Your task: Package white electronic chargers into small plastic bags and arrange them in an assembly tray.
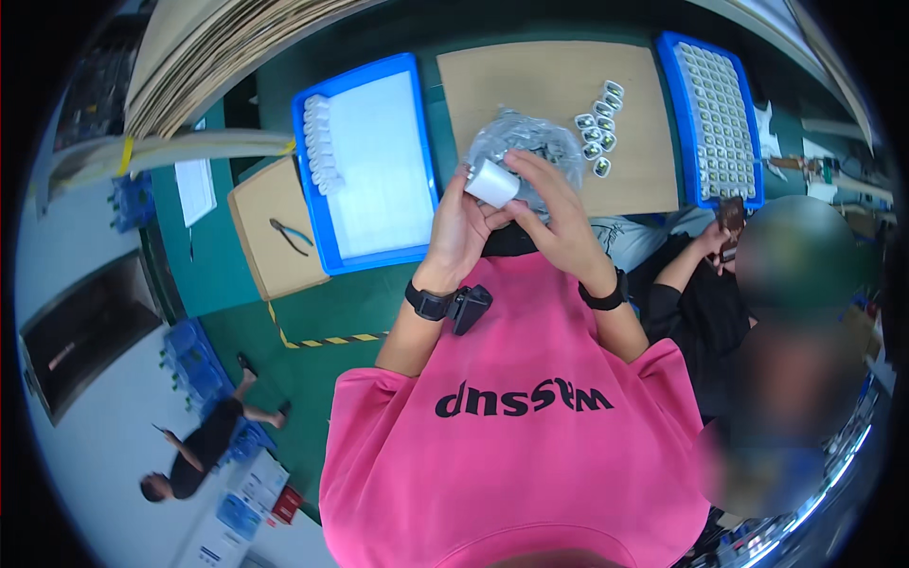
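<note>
A white, block-shaped plug adapter housing (493,184) is held up between my two hands, above the near edge of the work table. My left hand (458,232) wraps its fingers around the left side of it. My right hand (561,220) closes on it from the right, thumb at its lower corner and fingers near its top. Just behind my hands lies a clear plastic bag (512,135), its contents hard to make out. Several small white-rimmed parts with green insides (604,120) lie in loose rows on a cardboard sheet (473,76), right of the bag.
On the left, a blue tray (428,180) holds a column of white housings (320,142). Pliers (292,237) lie on cardboard (260,213) beside it. A blue tray (674,114) of white-rimmed parts (721,123) stands far right. A person (705,293) holding a phone sits right; another person (210,435) is lower left.
</note>
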`<state>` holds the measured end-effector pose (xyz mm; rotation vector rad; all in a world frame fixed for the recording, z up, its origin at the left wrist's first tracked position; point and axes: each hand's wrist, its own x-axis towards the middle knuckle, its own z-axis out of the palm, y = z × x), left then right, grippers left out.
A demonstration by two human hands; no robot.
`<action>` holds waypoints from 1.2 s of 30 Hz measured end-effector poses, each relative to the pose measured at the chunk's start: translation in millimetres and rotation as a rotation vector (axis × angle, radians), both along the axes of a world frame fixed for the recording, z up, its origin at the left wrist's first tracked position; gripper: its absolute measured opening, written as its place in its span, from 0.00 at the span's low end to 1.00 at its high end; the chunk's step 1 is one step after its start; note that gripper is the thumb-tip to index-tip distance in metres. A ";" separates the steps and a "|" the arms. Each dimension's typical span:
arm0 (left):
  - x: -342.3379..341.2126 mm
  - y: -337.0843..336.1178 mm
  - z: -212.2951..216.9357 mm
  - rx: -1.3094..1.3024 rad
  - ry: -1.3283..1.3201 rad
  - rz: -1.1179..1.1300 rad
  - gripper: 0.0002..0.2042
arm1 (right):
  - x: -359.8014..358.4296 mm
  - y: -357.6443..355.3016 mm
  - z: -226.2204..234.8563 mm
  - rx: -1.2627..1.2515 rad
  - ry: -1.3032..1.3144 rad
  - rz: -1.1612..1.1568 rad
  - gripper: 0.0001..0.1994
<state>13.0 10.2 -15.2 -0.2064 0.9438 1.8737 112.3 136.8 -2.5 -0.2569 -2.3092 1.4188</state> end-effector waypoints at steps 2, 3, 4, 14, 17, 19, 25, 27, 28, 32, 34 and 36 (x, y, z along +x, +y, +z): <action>3.5 -13.4 -5.1 -0.042 0.026 0.017 0.20 | -14.9 -4.6 5.0 0.017 -0.048 0.182 0.23; 2.3 -20.3 -10.2 -0.083 0.047 -0.002 0.19 | -21.5 -5.6 3.6 0.014 -0.030 0.230 0.23; -0.1 -30.4 -17.7 -0.093 0.063 -0.038 0.19 | -23.5 -7.3 -2.0 0.027 -0.054 0.260 0.23; -95.9 -172.1 -129.9 -1.226 0.803 0.112 0.17 | -46.6 -47.8 -27.7 0.170 -0.244 0.353 0.24; -124.1 -201.2 -198.2 -1.370 0.848 0.289 0.18 | -28.0 -35.0 -33.3 0.095 -0.308 0.354 0.22; -140.4 -185.7 -215.4 -1.294 0.787 0.481 0.17 | -13.6 -28.2 -33.6 0.115 -0.419 0.254 0.20; -142.0 -193.7 -255.2 -1.258 0.753 0.762 0.15 | 31.1 -28.5 -57.9 0.070 -0.475 0.185 0.17; -140.4 -189.4 -233.2 -1.160 0.577 0.745 0.17 | 47.3 -26.1 -60.3 -0.022 -0.503 0.122 0.16; -135.3 -193.7 -226.4 -1.163 0.590 0.698 0.18 | 55.9 -20.1 -63.1 -0.042 -0.541 0.084 0.16; -76.1 -175.9 -141.2 -1.056 0.827 0.555 0.15 | 97.5 -0.2 -75.2 -0.255 -0.824 -0.019 0.17; -50.1 -162.0 -104.9 -0.772 0.821 0.165 0.12 | 112.6 -1.1 -90.7 -0.258 -0.896 0.065 0.17; -24.1 -133.0 -98.6 -0.665 0.964 -0.370 0.13 | 121.7 -9.5 -122.2 -0.234 -0.824 0.121 0.17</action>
